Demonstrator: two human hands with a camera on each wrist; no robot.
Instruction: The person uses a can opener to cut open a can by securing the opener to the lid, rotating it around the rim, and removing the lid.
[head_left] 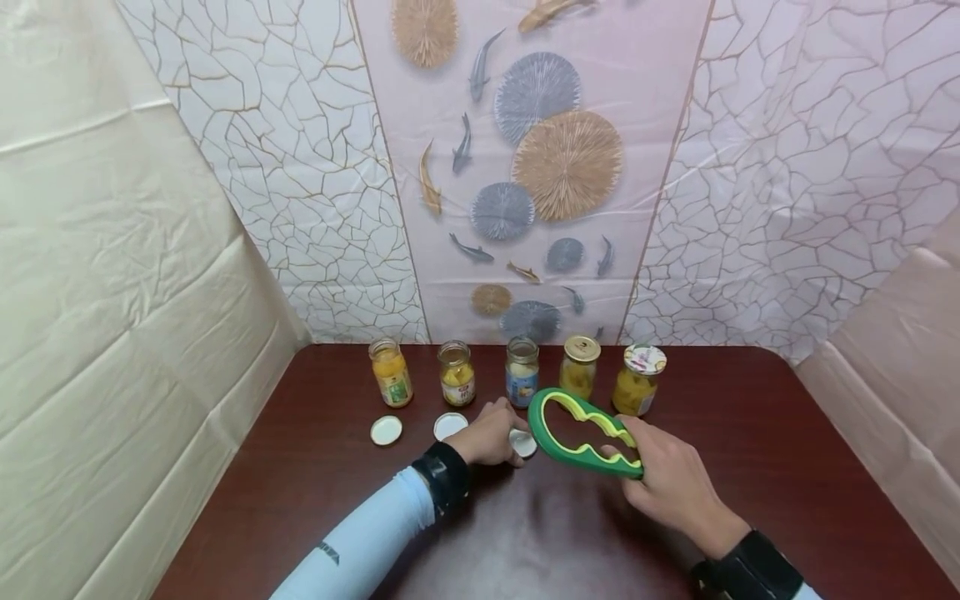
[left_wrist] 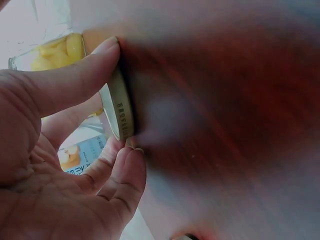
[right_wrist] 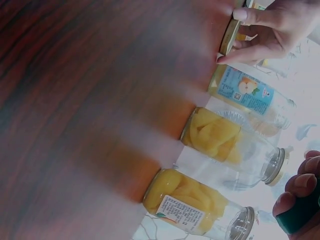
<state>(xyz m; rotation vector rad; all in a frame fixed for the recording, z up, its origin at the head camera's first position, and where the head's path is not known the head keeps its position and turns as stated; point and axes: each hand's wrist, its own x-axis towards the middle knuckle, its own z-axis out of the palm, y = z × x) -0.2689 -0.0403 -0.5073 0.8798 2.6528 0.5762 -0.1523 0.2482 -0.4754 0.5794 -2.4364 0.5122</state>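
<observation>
My left hand (head_left: 489, 435) is low over the table, pinching a jar lid (left_wrist: 119, 107) by its rim between thumb and fingertips. The lid's white inside faces up, its edge right at the tabletop. Behind it stands an uncapped jar with a blue label (head_left: 522, 385). My right hand (head_left: 675, 477) grips a green jar opener (head_left: 592, 461) with a yellow wavy inner edge, held above the table and pointing left. Beyond the opener stand two capped jars of yellow fruit, one with a gold lid (head_left: 581, 349), one with a patterned lid (head_left: 645, 360).
To the left stand two more uncapped jars, one with orange contents (head_left: 392, 375) and one with yellow fruit (head_left: 457, 375). A white lid (head_left: 386, 430) and another lid (head_left: 450, 425) lie before them. Patterned cloth (head_left: 510, 308) hangs behind the dark table (head_left: 750, 433).
</observation>
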